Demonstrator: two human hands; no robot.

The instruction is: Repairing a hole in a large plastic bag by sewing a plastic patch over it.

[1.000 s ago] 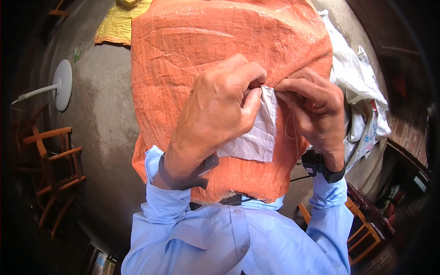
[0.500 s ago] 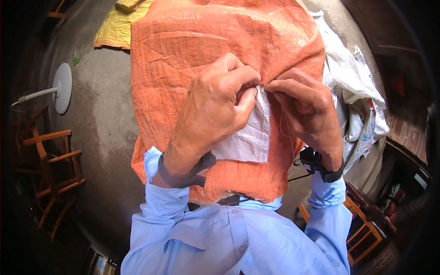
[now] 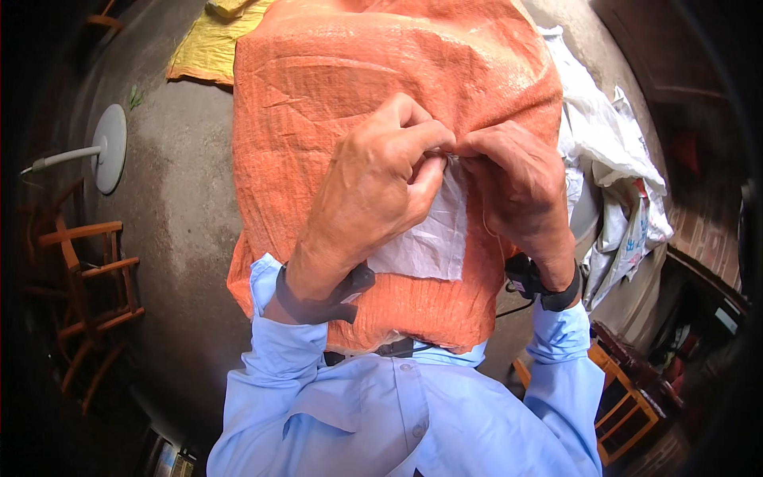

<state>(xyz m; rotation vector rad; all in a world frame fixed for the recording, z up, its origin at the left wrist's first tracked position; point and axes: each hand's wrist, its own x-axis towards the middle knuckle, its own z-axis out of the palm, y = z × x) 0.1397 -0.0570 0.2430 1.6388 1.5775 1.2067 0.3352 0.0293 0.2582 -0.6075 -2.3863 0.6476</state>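
Note:
A large orange woven sack lies spread in front of me, over my lap. On it sits a white woven patch, its lower part flat and its upper corner gathered at my fingertips. My left hand is closed, pinching that upper corner together with some of the orange fabric between thumb and forefinger. Right beside it, my right hand is closed in a pinch, its fingertips meeting the left ones. What it pinches is hidden. A thin pale thread hangs below the right hand.
White sacks lie crumpled to the right, and a yellow sack at the far left. Left on the concrete floor are a white round-based stand and a wooden chair. Another wooden chair stands at lower right.
My right hand has moved slightly left and closed in on the left fingertips, covering the gap between them. The left hand keeps its pinch on the patch corner.

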